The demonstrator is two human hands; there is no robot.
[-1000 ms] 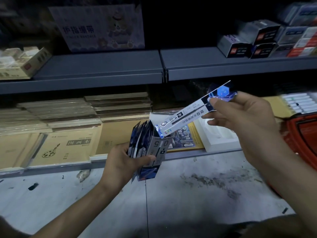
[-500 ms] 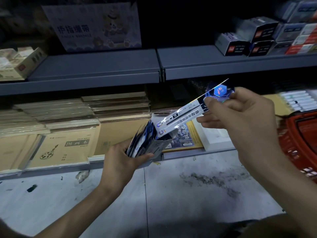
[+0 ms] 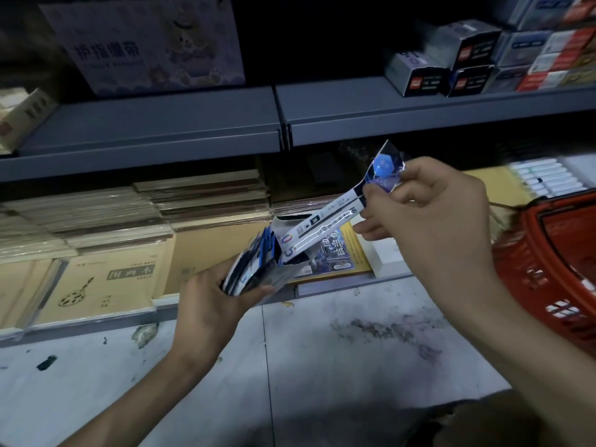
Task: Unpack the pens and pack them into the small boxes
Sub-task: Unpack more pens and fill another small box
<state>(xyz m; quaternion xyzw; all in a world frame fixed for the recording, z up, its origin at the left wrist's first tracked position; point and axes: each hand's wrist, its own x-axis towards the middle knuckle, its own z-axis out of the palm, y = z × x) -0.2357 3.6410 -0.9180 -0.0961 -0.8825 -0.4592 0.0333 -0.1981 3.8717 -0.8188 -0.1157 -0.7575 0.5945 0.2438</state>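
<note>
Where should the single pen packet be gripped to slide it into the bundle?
Grip the pen packet at its upper hanger end, from the right, as the right hand does. It slants down-left, so its free lower end points into the bundle that the left hand holds.

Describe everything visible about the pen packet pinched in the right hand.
The pen packet is a long, narrow, glossy sleeve, white with dark print and a blue hexagon on its clear upper end. It slants from upper right down to lower left. The right hand pinches its upper end; its lower end reaches into the bundle of packets gripped by the left hand.
</note>
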